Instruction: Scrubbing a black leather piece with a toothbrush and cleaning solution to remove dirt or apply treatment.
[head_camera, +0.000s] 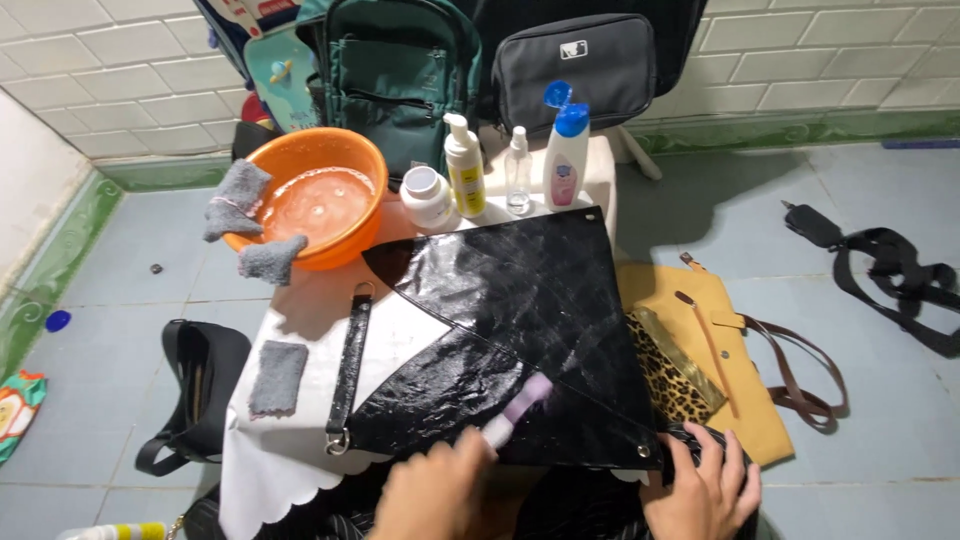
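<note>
The left hand (435, 492) is curled around a small brush (515, 410) with a pale purple head, its bristle end blurred and pressed on the near part of the black bag (530, 320), just ahead of the knuckles. The right hand (705, 490) lies beside it with fingers spread and bent, pressing down the bag's near right corner and grasping nothing else. The glossy black bag lies flat on a white cloth (290, 440), reaching away from both hands; its strap (350, 365) runs alongside, ahead and left of the left hand, ending in a metal ring. Further left of that hand a grey rag (277, 378) lies on the cloth. Just right of the right hand sits a leopard pouch (672, 375) on a tan bag (740, 380) with brown straps. Well ahead of both hands, past the black bag's far edge, stand a white jar (427, 196), a pump bottle (464, 165), a clear bottle (518, 172) and a blue-capped bottle (566, 150). Ahead and left is an orange basin (318, 195) of water with grey rags over its rim. Farthest off, a green backpack (395, 75) and a dark pouch (573, 70) lean against the tiled wall
</note>
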